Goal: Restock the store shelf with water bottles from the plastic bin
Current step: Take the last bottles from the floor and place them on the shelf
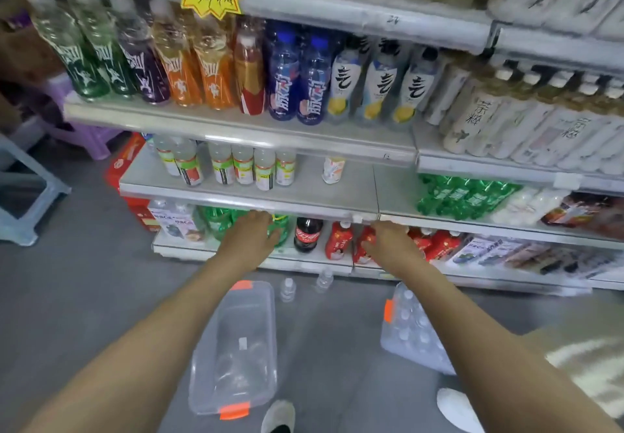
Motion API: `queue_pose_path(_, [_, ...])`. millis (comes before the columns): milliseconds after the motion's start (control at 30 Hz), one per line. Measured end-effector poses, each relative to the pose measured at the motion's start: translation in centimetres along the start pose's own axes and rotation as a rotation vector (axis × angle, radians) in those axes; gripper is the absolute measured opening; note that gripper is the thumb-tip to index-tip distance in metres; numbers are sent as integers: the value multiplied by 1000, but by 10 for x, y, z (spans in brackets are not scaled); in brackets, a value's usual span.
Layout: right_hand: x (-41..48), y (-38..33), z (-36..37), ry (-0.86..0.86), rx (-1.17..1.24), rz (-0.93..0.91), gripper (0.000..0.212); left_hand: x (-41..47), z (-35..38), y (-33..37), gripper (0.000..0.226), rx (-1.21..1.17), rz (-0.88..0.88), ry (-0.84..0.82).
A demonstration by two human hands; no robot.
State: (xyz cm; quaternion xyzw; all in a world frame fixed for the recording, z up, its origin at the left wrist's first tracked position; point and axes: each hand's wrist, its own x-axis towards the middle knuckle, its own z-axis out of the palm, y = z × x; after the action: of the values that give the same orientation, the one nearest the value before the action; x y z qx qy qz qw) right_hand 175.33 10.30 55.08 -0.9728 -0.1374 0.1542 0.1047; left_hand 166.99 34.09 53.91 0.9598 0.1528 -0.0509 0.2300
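Observation:
Both my arms reach toward the bottom shelf (pixel 304 258). My left hand (pixel 251 238) is in front of a green bottle (pixel 282 230), fingers extended against it. My right hand (pixel 391 243) touches a red bottle (pixel 366 242) with its fingertips. Neither hand holds a water bottle. Two small clear water bottles (pixel 288 289) (pixel 325 279) stand on the floor in front of the shelf. A clear plastic bin (pixel 412 328) with an orange latch holds several water bottles, partly hidden by my right arm. Left of it on the floor lies a second clear container (pixel 233 348) with orange latches, holding no bottles.
A cola bottle (pixel 307 235) stands between my hands. The middle shelf (pixel 337 193) carries a few small white bottles at the back and green bottles to the right. Upper shelves are packed with drinks. A grey stool (pixel 27 193) stands at the left. My shoes show at the bottom.

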Motion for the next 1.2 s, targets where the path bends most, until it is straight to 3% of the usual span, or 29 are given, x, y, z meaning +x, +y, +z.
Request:
queue_pose_path(133, [44, 29, 44, -56, 7, -18, 31, 35, 53, -7, 37, -7, -53, -69])
queue_pose_path(267, [77, 56, 87, -134, 15, -12, 41, 55, 102, -12, 35, -56, -174, -166])
queue_pose_path(367, [104, 78, 128, -221, 27, -7, 45, 66, 144, -19, 57, -97, -254, -193])
queue_pose_path(467, [131, 95, 173, -300, -25, -11, 53, 79, 191, -33, 41, -126, -364, -179])
queue_pose_path(567, [154, 108, 224, -353, -60, -34, 58, 96, 246, -54, 30, -130, -353, -196])
queue_pose_path(767, [198, 139, 337, -388, -50, 6, 60, 133, 352, -96, 34, -155, -374, -230])
queue_pose_path(1200, [292, 215, 566, -403, 229, 299, 72, 228, 550, -173, 62, -362, -384, -135])
